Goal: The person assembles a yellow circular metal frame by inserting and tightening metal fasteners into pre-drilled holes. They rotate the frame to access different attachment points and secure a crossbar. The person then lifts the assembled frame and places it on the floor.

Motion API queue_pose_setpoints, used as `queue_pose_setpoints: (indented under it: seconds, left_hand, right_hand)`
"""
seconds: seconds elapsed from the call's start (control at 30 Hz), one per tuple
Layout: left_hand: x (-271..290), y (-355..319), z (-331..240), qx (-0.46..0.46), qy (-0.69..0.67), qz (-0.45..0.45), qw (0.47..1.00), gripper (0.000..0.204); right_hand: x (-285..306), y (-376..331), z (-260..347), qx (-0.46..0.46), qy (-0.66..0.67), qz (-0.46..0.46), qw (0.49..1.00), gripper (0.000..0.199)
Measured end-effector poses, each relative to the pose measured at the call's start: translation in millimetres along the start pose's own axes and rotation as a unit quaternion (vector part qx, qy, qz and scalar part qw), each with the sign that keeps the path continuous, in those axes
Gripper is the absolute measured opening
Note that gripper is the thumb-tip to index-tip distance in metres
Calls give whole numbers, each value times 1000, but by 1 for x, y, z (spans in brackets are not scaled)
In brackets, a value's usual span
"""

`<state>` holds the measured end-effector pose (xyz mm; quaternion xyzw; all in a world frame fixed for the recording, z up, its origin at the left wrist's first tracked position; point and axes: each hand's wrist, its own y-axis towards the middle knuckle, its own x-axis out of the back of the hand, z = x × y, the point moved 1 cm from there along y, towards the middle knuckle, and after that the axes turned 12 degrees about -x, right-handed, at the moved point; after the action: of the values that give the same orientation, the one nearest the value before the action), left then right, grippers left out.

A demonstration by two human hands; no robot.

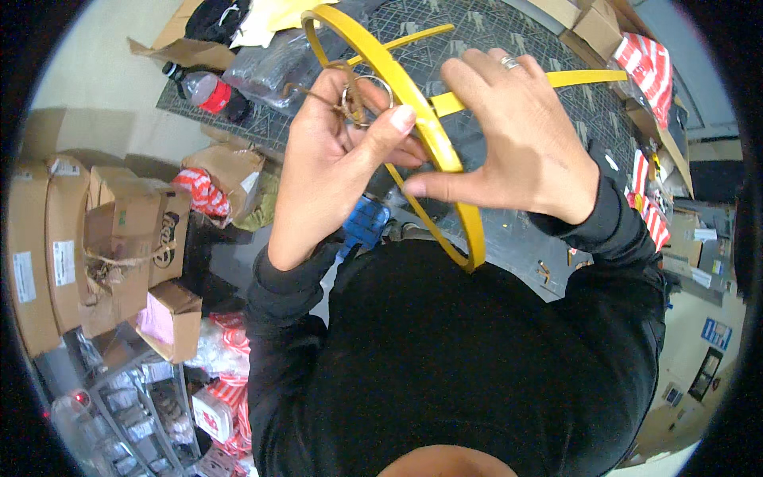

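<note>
The left hand (334, 159) pinches a bendy yellow strap (430, 131) between thumb and fingers. A brown string (352, 99) and a ring (391, 97) are there too. The right hand's (520, 131) thumb crosses the strap; I can't tell if it's squeezing. Farther off, a bottle (213, 97) with dark drink stands near the table's (421, 65) left edge. A small box (187, 338) holds something pink (156, 318).

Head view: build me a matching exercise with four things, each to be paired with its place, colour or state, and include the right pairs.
1. Yellow strap
2. Bottle
3. Finger ring
4. Small carton at lower left

A. On the right hand
B. Shows pink inside
C. Curved into a loop
D. Bears a red label

Pairs: 1-C; 2-D; 3-A; 4-B
</note>
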<state>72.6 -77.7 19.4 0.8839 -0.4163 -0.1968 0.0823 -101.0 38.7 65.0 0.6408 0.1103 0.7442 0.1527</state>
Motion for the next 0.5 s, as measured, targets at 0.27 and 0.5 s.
queue_pose_setpoints:
  seconds: [0.27, 0.5]
  left_hand:
    - [-20, 14, 4, -25, 123, 48, 991, 28]
    - [-50, 23, 4, 0, 176, -12, 984, 21]
  right_hand:
    - [10, 11, -35, -12, -14, 87, 996, 55]
    - [-5, -5, -64, 12, 40, -21, 999, 57]
